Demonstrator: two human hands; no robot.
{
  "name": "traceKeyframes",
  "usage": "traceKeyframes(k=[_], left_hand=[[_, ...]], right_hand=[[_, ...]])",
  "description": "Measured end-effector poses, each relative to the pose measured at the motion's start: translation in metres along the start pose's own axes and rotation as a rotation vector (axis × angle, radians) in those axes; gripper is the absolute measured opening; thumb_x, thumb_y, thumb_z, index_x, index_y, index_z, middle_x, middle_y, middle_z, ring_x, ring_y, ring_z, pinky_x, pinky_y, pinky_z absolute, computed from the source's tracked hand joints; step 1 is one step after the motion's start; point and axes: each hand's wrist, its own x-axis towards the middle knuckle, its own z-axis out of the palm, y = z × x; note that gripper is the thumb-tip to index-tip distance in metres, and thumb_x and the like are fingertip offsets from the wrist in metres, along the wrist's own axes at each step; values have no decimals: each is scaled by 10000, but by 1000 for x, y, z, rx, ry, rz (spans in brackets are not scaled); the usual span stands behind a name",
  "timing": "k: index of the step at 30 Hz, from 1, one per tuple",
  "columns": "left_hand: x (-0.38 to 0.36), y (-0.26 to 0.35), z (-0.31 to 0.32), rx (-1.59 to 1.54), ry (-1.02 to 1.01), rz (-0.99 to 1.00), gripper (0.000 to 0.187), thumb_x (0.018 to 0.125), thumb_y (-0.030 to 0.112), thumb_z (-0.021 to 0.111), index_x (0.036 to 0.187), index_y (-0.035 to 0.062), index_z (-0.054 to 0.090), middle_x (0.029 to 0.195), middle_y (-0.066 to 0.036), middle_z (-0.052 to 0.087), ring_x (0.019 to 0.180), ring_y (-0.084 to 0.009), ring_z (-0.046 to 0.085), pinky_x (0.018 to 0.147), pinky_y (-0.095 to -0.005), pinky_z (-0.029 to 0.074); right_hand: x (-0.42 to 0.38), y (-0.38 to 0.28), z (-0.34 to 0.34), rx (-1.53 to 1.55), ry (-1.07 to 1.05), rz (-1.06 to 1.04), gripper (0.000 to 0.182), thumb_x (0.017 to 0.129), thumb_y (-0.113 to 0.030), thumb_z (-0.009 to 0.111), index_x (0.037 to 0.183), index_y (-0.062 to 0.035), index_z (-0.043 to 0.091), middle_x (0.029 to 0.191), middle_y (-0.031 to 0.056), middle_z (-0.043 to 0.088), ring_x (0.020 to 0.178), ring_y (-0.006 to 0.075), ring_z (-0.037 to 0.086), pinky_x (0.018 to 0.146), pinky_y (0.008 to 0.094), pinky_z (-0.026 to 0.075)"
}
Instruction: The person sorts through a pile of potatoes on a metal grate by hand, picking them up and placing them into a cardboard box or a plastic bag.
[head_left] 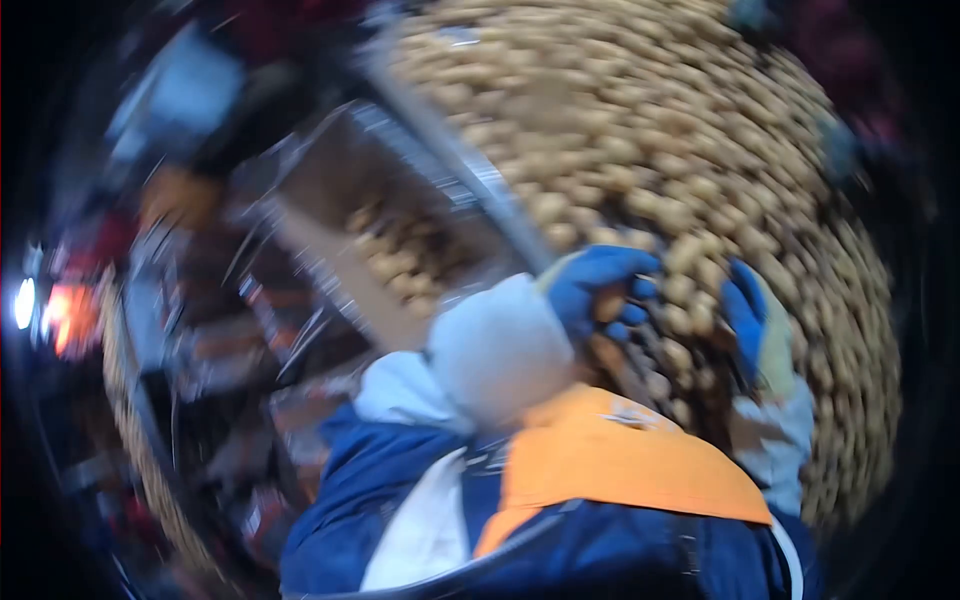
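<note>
My left hand (600,288), in a blue glove, curls its fingers around a brownish potato (609,303) at the near edge of a large heap of potatoes (620,150). To its right, my right hand (752,318), in a blue and pale glove, lies against the heap with its fingers stretched out. Several potatoes (690,285) sit between the two hands. Motion blurs the view, and part of the right hand's palm is hidden.
Left of the heap runs a metal edge (470,165). Beyond it stands an open box (335,265) with some potatoes inside. A blurred orange thing (180,198) and a strip of potatoes (140,430) lie farther left. An orange cloth (630,455) covers my front.
</note>
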Motion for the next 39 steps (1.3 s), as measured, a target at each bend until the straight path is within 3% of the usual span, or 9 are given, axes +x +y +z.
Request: traceKeyframes(k=[10, 21, 24, 28, 32, 33, 35, 37, 39], left_hand=[[-339, -58, -72, -181, 1399, 1159, 282, 920, 327, 698, 1075, 93, 671, 792, -39, 605, 624, -194, 602, 472, -302, 448], [-516, -371, -290, -483, 1955, 664, 382, 923, 331, 706, 1212, 100, 608, 1056, -88, 573, 881, -230, 570, 707, -419, 474], [-521, -350, -325, -225, 2112, 570, 427, 950, 295, 691, 1293, 77, 561, 1179, -125, 546, 1010, -241, 551, 817, -431, 462], [-491, -201, -313, 192, 2420, 864, 494, 986, 247, 672, 1402, 46, 497, 1343, -174, 511, 1182, -256, 524, 964, -447, 447], [-351, -30, -219, 368, 1811, 1283, 566, 1021, 199, 653, 1510, 16, 434, 1507, -223, 475, 1353, -271, 498, 1110, -464, 431], [-331, -7, -253, 847, 1533, 1220, 554, 1020, 153, 617, 1535, 102, 422, 1521, -213, 453, 1366, -275, 486, 1085, -470, 453], [-195, 16, -103, 601, 1151, 1090, 513, 988, 89, 574, 1492, 122, 485, 1489, -139, 488, 1344, -245, 508, 1072, -391, 468], [-118, 36, -63, 1865, 676, 1142, 475, 897, 65, 688, 1366, 83, 610, 1388, -156, 588, 1345, -306, 516, 1079, -402, 462], [-59, 19, -1, 1967, 217, 961, 481, 858, 118, 715, 1327, 60, 625, 1363, -206, 593, 1363, -420, 483, 1169, -517, 354]], right_hand=[[27, 3, 29, 121, -250, -141, 425, 1079, -142, 533, 1468, 28, 502, 1317, 93, 635, 1187, 174, 611, 985, 290, 497], [52, 33, 24, -23, -153, -165, 409, 1068, -135, 560, 1436, 43, 534, 1377, 105, 607, 1249, 185, 565, 1092, 319, 432], [28, 7, 25, -532, 34, -361, 380, 1007, -110, 665, 1357, 28, 615, 1246, 167, 693, 1117, 217, 662, 986, 332, 529], [8, 6, 17, -66, 134, -83, 440, 989, -165, 696, 1360, 51, 599, 1270, 168, 696, 1127, 233, 679, 992, 341, 534], [-23, 10, -39, -434, 95, 107, 574, 957, -248, 737, 1401, 63, 548, 1331, 215, 660, 1183, 269, 661, 1020, 363, 521], [-34, 5, -51, -590, 46, 195, 637, 937, -288, 752, 1426, 52, 524, 1357, 228, 641, 1206, 288, 649, 1032, 374, 512], [-59, 41, -81, -677, -30, 245, 730, 908, -338, 763, 1486, 0, 473, 1398, 234, 613, 1254, 318, 620, 1058, 402, 490], [-74, 55, -72, -623, -87, 271, 728, 908, -341, 757, 1490, -12, 469, 1403, 233, 608, 1264, 317, 612, 1063, 402, 484], [-75, 39, -51, -473, -151, 316, 751, 883, -367, 775, 1481, -22, 479, 1312, 255, 639, 1203, 351, 639, 1023, 419, 502]])
